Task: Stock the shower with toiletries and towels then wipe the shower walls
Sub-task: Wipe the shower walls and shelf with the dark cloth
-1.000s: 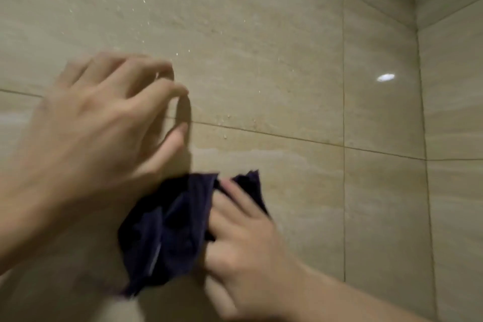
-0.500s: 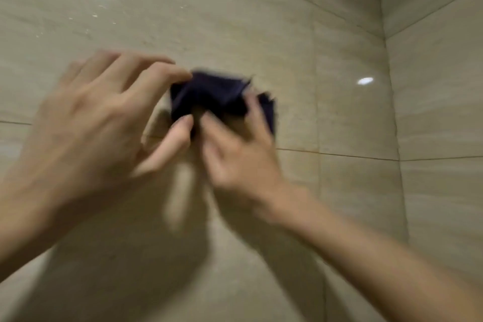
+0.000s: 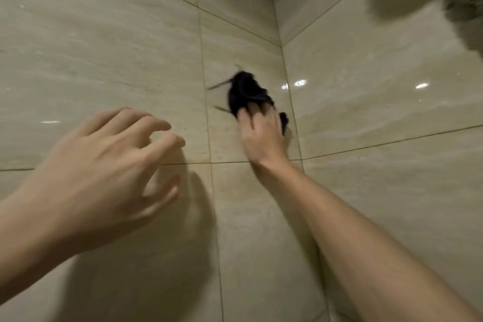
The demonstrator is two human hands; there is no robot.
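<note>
Dark navy cloth sits bunched against the beige tiled wall, just left of the corner where that wall meets the side wall. The right hand lies flat over the cloth's lower part and presses it to the tile. Its fingers are stretched out and close together, pointing up along the corner, with their tips sunk into the fabric. A small fold of cloth shows on the corner side of the hand. The hand and cloth are blurred, so I cannot tell where the thumb lies. The bare forearm runs down and away from the corner toward the lower right.

The left hand is well left of the corner and lower than the cloth. It holds nothing. Its fingers are apart and loosely bent with the thumb spread below them, and it casts a dark shadow on the tile. Whether the fingertips touch the wall is not clear.

Bright spots of reflected light show on the glossy tiles on both sides of the corner. High on the side wall, far right of the corner, is a blurred grey shape with a round shadow beside it.
</note>
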